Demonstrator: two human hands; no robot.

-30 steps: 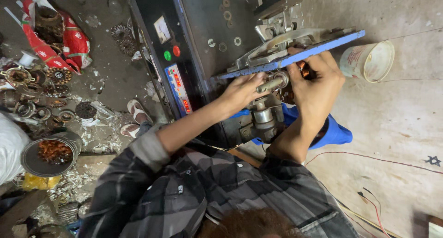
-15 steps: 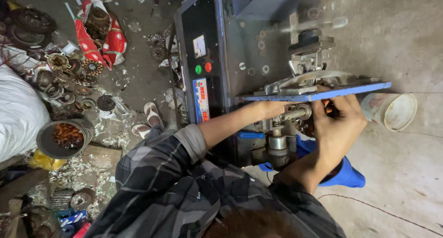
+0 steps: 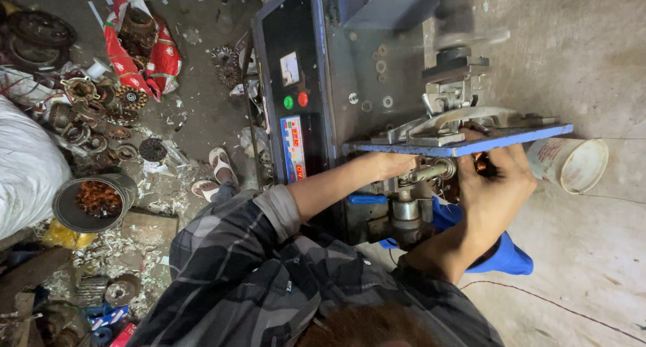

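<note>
A dark machine [image 3: 316, 85] with a blue plate [image 3: 464, 145] stands before me. Under the plate a metal shaft [image 3: 431, 172] sticks out sideways. My left hand [image 3: 390, 165] reaches under the plate and rests at the shaft's left end; its fingers are partly hidden. My right hand [image 3: 494, 179] is closed around a copper wire coil [image 3: 481, 164] at the shaft's right end. My plaid shirt sleeves fill the bottom of the view.
A white plastic bucket [image 3: 572, 164] lies right of the machine. A blue stool [image 3: 505, 253] sits below my right arm. Left are metal motor parts [image 3: 94, 111], a red sack [image 3: 141, 44], a pan of copper scraps [image 3: 94, 199] and sandals [image 3: 219, 165].
The view has drifted, so the machine now sits further right and lower in frame. Both hands stay at the shaft under the blue plate.
</note>
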